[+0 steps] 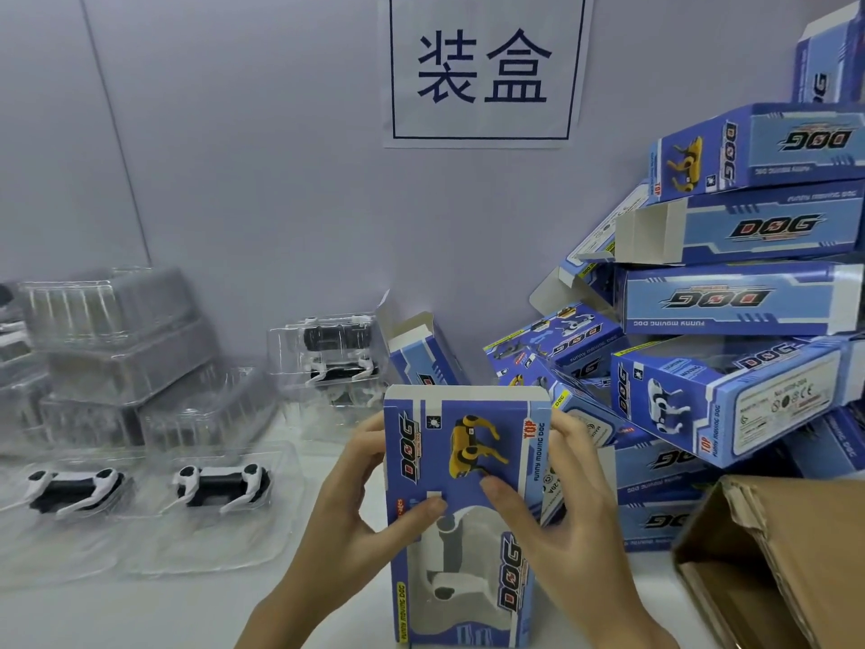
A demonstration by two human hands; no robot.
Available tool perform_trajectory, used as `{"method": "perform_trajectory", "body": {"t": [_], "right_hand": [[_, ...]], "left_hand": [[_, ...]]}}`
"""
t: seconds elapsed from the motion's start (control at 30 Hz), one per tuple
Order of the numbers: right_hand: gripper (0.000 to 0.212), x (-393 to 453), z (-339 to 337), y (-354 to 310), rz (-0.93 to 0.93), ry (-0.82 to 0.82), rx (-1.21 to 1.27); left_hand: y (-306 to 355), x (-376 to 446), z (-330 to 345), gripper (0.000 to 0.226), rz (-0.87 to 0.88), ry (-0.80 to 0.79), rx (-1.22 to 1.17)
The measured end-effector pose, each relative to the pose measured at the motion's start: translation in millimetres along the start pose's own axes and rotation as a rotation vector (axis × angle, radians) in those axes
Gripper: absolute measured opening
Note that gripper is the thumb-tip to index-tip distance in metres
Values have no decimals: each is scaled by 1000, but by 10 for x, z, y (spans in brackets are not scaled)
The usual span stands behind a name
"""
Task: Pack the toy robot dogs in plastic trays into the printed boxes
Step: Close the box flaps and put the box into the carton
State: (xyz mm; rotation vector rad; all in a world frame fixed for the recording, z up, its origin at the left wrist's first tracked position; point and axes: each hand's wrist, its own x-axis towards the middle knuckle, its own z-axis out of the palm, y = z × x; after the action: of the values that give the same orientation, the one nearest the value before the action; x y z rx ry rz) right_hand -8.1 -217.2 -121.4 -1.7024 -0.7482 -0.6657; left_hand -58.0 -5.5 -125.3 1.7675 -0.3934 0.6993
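A blue printed box (461, 508) stands upright on the white table (187, 611), front and centre, its far flaps open and a white toy dog showing through its window. The left hand (355, 512) grips its left edge, thumb pressed on the front face. The right hand (557, 503) grips the right edge, thumb on the front below the yellow dog print. To the left lie two black-and-white dogs (220, 484) in clear trays, with empty trays (117, 348) stacked behind. A heap of boxes (730, 320) rises on the right, beside a brown carton (772, 555). A sign (482, 67) hangs on the wall
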Motion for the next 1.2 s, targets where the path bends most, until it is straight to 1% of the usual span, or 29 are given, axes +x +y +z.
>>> {"method": "perform_trajectory", "body": {"t": [0.1,0.17,0.23,0.3,0.37,0.43,0.5,0.53,0.63,0.7,0.77,0.8,0.9,0.97,1.03,1.1,1.13,1.17,1.2], "right_hand": [[38,12,-10,-26,40,-58,22],[42,-7,3,-30,86,-79,79],[49,-44,34,-18,134,-21,99],[69,-97,91,-11,175,79,104],[79,-158,145,-37,187,183,105],[76,-227,204,-104,144,248,28],[66,-298,269,-200,113,253,10],[67,-332,302,-246,119,232,37],[94,-406,358,-331,164,141,106],[107,-398,358,-357,211,82,207],[108,-362,341,-350,248,56,279],[108,-341,322,-325,274,55,302],[103,-296,241,-222,343,8,343],[104,-265,158,-143,380,-62,409],[100,-218,80,-86,425,-151,455],[96,-162,18,-62,462,-243,490],[99,-134,-12,-61,483,-292,513],[103,-114,-36,-53,502,-332,531],[104,-97,-55,-43,523,-362,539]], "left_hand": [[36,-4,33,44,34,-68,80],[33,-11,68,41,106,-72,190],[17,-25,104,38,181,-39,283],[16,-48,157,37,230,19,361],[35,-76,213,37,273,97,442],[64,-118,249,41,310,166,513],[117,-157,280,37,294,199,536],[143,-173,294,39,281,207,535],[206,-223,327,53,276,229,484],[249,-242,326,47,286,232,416],[245,-251,319,35,301,229,355],[233,-245,320,33,315,230,335],[184,-200,315,39,363,216,233],[136,-157,285,43,362,224,221],[50,-111,216,68,300,246,270],[-58,-45,123,97,163,215,236],[-98,-14,75,105,81,176,172],[-133,13,26,106,6,122,88],[-163,31,-18,101,-53,50,-6]]}}
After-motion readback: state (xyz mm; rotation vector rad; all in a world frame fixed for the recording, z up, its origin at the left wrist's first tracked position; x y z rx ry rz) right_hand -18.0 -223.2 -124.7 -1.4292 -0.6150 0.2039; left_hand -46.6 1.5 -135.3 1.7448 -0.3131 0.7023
